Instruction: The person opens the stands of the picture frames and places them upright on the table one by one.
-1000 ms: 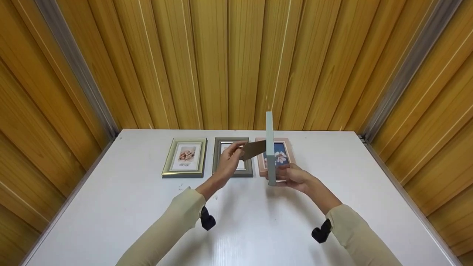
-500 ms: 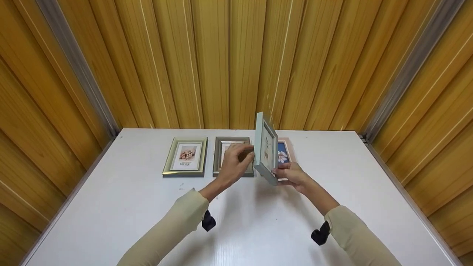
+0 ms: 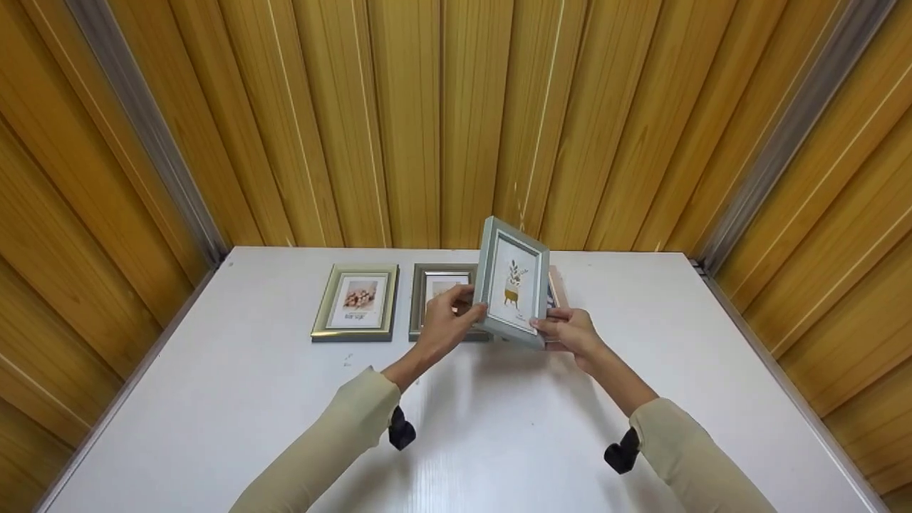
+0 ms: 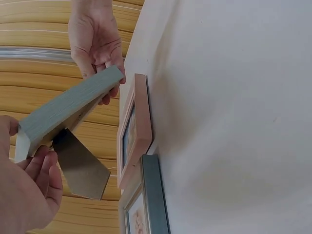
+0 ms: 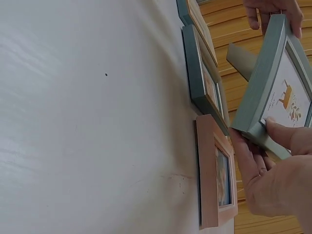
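A pale blue-green picture frame (image 3: 513, 278) is held up off the table, its picture of a potted plant facing the head camera. My left hand (image 3: 449, 320) grips its left edge, thumb on the front and fingers behind. At the lower right corner my right hand (image 3: 576, 333) pinches the frame, thumb on its face. In the left wrist view the brown stand leg (image 4: 80, 165) juts out from the back, near the left fingers. Below and behind lies a pink frame (image 3: 559, 285), mostly covered from the head view.
A gold frame (image 3: 322, 303) and a grey-brown frame (image 3: 420, 299), partly hidden by the left hand, lie face up on the white table (image 3: 484, 442). Yellow wood-look panels (image 3: 406, 121) rise behind the table and at both sides.
The blue-green frame has turned from edge-on to show its picture. My left hand has gone from the stand leg to the frame's left edge; the right hand keeps its hold.
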{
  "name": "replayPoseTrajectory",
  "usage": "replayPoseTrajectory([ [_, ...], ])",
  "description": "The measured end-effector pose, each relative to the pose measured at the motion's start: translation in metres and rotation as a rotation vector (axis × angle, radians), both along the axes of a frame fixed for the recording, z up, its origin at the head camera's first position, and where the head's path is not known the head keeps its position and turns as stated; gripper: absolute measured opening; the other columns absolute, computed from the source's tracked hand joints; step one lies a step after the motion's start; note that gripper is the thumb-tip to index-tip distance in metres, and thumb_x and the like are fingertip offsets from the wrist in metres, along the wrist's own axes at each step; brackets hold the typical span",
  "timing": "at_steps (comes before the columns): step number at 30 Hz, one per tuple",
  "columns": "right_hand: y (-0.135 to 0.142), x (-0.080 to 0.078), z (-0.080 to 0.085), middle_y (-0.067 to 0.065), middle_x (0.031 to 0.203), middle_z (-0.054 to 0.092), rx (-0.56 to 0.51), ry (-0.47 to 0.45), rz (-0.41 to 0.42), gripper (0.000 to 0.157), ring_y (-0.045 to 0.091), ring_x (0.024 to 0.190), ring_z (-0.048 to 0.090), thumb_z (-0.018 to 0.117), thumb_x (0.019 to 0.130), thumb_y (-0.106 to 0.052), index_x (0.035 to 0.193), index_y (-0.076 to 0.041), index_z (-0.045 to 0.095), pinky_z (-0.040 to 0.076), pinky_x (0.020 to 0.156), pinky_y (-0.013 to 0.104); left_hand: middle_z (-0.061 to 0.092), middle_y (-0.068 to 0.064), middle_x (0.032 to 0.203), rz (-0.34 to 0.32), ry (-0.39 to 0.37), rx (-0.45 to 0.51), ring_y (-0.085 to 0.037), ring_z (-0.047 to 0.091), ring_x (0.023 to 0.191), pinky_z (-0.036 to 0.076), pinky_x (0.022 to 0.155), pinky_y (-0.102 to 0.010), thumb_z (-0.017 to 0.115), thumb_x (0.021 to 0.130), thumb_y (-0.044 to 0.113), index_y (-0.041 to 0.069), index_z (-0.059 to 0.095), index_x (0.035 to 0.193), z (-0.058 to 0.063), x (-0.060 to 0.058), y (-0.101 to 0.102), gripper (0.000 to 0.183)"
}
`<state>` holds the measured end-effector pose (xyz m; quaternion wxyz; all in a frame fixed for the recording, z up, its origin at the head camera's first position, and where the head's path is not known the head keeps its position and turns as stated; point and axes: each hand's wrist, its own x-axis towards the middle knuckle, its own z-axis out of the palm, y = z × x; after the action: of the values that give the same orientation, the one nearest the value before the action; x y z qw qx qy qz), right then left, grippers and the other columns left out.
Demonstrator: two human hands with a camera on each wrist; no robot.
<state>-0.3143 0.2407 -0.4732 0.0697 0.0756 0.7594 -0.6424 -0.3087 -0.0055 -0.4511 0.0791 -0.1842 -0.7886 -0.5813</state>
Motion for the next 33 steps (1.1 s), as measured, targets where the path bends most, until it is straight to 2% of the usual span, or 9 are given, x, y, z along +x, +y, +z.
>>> replayPoseTrajectory([
  [5, 0.007, -0.002, -0.003, 0.012, 0.114, 0.068, 0.086, 0.066, -0.047, 0.054, 0.007, 0.086, 0.068, 0.075, 0.092, -0.011, 0.136, 0.012, 0.053, 0.062, 0.074, 0.025, 0.071, -0.017, 0.105, 0.027, -0.013, -0.04, -0.018, 0.063, 0.09, 0.051, 0.077, -0.022, 0.069, 0.087, 0.01, -0.003, 0.069, 0.117, -0.008, -0.003, 0.001, 0.033],
  [11, 0.018, -0.004, -0.006, 0.021, 0.121, 0.067, 0.21, 0.138, -0.073, 0.052, 0.012, 0.094, 0.066, 0.077, 0.091, -0.012, 0.134, 0.009, 0.056, 0.06, 0.075, 0.021, 0.072, -0.018, 0.106, -0.002, -0.076, -0.045, -0.017, 0.064, 0.088, 0.053, 0.073, -0.021, 0.069, 0.085, 0.005, -0.005, 0.067, 0.117, -0.018, -0.005, 0.008, 0.034],
  [20, 0.034, -0.005, -0.007, 0.029, 0.125, 0.067, 0.394, 0.248, -0.127, 0.047, 0.033, 0.106, 0.069, 0.074, 0.091, -0.01, 0.131, 0.01, 0.058, 0.055, 0.077, 0.016, 0.072, -0.017, 0.108, -0.006, -0.142, -0.053, -0.02, 0.068, 0.091, 0.059, 0.08, -0.029, 0.071, 0.083, 0.001, -0.005, 0.068, 0.118, -0.025, -0.01, 0.03, 0.036],
  [26, 0.042, -0.002, -0.006, 0.032, 0.123, 0.066, 0.422, 0.319, -0.188, 0.046, 0.038, 0.109, 0.068, 0.072, 0.093, -0.007, 0.131, 0.012, 0.056, 0.054, 0.075, 0.012, 0.072, -0.019, 0.11, 0.017, -0.151, -0.03, -0.025, 0.07, 0.096, 0.059, 0.084, -0.032, 0.065, 0.085, -0.003, -0.006, 0.067, 0.12, -0.025, -0.014, 0.049, 0.035],
  [33, 0.062, 0.001, -0.006, 0.031, 0.127, 0.063, 0.433, 0.38, -0.333, 0.046, 0.04, 0.115, 0.065, 0.07, 0.094, -0.004, 0.133, 0.011, 0.053, 0.047, 0.077, 0.006, 0.067, -0.016, 0.128, 0.042, -0.344, 0.143, -0.027, 0.065, 0.118, 0.057, 0.097, -0.032, 0.06, 0.086, -0.002, 0.0, 0.059, 0.132, -0.018, -0.014, 0.092, 0.046],
])
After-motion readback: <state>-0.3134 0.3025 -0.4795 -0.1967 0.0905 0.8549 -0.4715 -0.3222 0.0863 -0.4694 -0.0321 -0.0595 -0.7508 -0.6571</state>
